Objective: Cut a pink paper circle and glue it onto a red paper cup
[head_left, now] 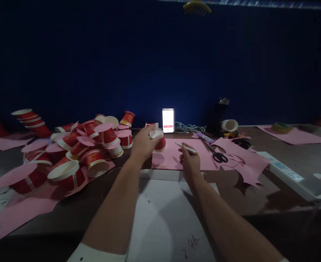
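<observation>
My left hand (144, 145) is closed around a red paper cup (161, 142), held over the left part of a pink paper sheet (182, 163). The cup's white end faces my fingers, and its other end is at or just above the sheet; I cannot tell whether they touch. Over the same sheet, my right hand (190, 162) grips a white pen (189, 149), its tip pointing left toward the cup. Black-handled scissors (220, 157) lie to the right of my right hand, beside cut pink paper scraps (242, 160).
Many red paper cups (70, 174), several with pink paper discs, are heaped on the left. A lit phone (168, 120) stands at the back. A power strip (286, 174), a dark bottle (217, 116) and a tape roll (281, 128) are on the right. A white board (163, 218) lies in front.
</observation>
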The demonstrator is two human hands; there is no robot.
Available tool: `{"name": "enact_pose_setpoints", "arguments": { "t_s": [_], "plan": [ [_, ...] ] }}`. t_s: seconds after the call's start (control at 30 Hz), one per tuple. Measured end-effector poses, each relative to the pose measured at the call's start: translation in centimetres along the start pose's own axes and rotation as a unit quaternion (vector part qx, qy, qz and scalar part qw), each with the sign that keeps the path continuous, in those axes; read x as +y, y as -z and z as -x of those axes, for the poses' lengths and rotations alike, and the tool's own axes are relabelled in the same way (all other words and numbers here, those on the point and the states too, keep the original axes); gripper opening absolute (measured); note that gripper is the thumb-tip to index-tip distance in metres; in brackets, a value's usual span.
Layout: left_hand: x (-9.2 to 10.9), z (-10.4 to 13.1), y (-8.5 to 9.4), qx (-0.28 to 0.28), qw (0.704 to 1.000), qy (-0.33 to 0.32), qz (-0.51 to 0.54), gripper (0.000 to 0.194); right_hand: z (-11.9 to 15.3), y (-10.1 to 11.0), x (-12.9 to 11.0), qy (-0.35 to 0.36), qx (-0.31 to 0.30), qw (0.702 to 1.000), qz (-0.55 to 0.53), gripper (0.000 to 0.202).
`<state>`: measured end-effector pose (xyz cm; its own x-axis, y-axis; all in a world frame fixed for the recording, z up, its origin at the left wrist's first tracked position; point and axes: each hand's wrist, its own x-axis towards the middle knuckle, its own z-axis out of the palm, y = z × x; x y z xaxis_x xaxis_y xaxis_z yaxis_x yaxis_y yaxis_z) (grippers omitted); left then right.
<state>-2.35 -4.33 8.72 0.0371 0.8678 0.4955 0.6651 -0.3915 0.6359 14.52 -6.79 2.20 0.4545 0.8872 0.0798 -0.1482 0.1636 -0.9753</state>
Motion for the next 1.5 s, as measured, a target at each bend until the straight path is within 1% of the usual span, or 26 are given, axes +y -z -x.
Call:
{"name": "enact_pose_setpoints", "arguments": {
  "t_s": [0.1, 0.13, 0.2, 0.27, 0.4, 0.53, 0.6, 0.7, 0.8, 0.97, 1.1, 1.17, 1.23, 1.3, 1.33, 1.37, 1.4, 1.43, 1.47, 1.5],
  "plan": [
    [0.5, -1.1, 2.1, 0.124, 0.992, 0.014, -0.021, 0.05, 0.7, -0.3, 0.9, 0.039, -0.024, 0.999, 0.016, 0.044],
    [0.5, -1.4, 2.6, 0.151, 0.988, 0.014, -0.036, 0.05, 1.0, -0.3, 1.0, 0.052, -0.031, 0.998, 0.025, 0.043],
    [0.1, -1.5, 3.0, 0.175, 0.982, 0.017, -0.075, 0.047, 1.4, -0.2, 0.9, 0.07, -0.046, 0.995, 0.046, 0.042],
    [-0.6, -1.3, 2.7, 0.169, 0.977, 0.031, -0.122, 0.045, 1.7, -0.1, 0.8, 0.086, -0.065, 0.992, 0.067, 0.041],
    [-2.7, -0.6, 1.0, 0.128, 0.964, 0.084, -0.216, 0.045, 2.1, -0.3, 0.9, 0.115, -0.082, 0.987, 0.073, 0.04],
    [-4.4, -0.1, -0.4, 0.091, 0.954, 0.098, -0.267, 0.046, 2.3, -0.5, 0.7, 0.087, -0.087, 0.991, 0.044, 0.04],
    [-5.0, 0.1, -0.8, 0.078, 0.952, 0.102, -0.278, 0.045, 2.4, -0.6, 0.6, 0.069, -0.091, 0.993, 0.034, 0.04],
    [-5.6, 0.3, -1.1, 0.067, 0.953, 0.091, -0.281, 0.043, 2.3, -0.6, 0.6, 0.055, -0.099, 0.993, 0.022, 0.041],
    [-6.2, 0.4, -1.3, 0.072, 0.956, 0.078, -0.274, 0.042, 2.2, -0.6, 0.8, 0.052, -0.106, 0.993, 0.016, 0.042],
    [-7.0, 0.6, -1.4, 0.057, 0.968, 0.056, -0.237, 0.041, 2.1, -0.6, 0.9, 0.054, -0.112, 0.991, 0.044, 0.042],
    [-7.5, 0.5, -1.3, 0.084, 0.976, 0.048, -0.195, 0.04, 2.2, -0.6, 0.8, 0.055, -0.11, 0.991, 0.055, 0.041],
    [-7.6, 0.5, -1.2, 0.096, 0.976, 0.057, -0.187, 0.044, 2.3, -0.5, 0.8, 0.059, -0.112, 0.99, 0.056, 0.041],
    [-7.6, 0.6, -1.3, 0.091, 0.974, 0.086, -0.189, 0.058, 2.3, -0.5, 0.8, 0.063, -0.114, 0.99, 0.061, 0.041],
    [-7.5, 0.6, -1.4, 0.072, 0.971, 0.131, -0.186, 0.074, 2.2, -0.4, 0.9, 0.069, -0.121, 0.987, 0.077, 0.04],
    [-7.4, 0.6, -1.5, 0.065, 0.971, 0.151, -0.175, 0.076, 2.1, -0.3, 0.9, 0.072, -0.122, 0.986, 0.087, 0.04],
    [-7.3, 0.4, -1.5, 0.064, 0.972, 0.164, -0.156, 0.074, 2.1, -0.2, 1.0, 0.077, -0.122, 0.985, 0.097, 0.039],
    [-7.1, 0.1, -1.3, 0.074, 0.974, 0.17, -0.13, 0.069, 2.0, -0.2, 1.1, 0.082, -0.12, 0.984, 0.107, 0.039],
    [-6.9, -0.2, -1.0, 0.097, 0.976, 0.171, -0.098, 0.063, 2.0, -0.1, 1.1, 0.085, -0.116, 0.983, 0.114, 0.039],
    [-6.7, -0.6, -0.5, 0.136, 0.974, 0.168, -0.064, 0.059, 1.9, -0.1, 1.2, 0.086, -0.11, 0.983, 0.116, 0.039],
    [-6.3, -1.1, 0.1, 0.189, 0.968, 0.162, -0.031, 0.058, 1.9, 0.0, 1.2, 0.086, -0.105, 0.984, 0.115, 0.04]
  ]
}}
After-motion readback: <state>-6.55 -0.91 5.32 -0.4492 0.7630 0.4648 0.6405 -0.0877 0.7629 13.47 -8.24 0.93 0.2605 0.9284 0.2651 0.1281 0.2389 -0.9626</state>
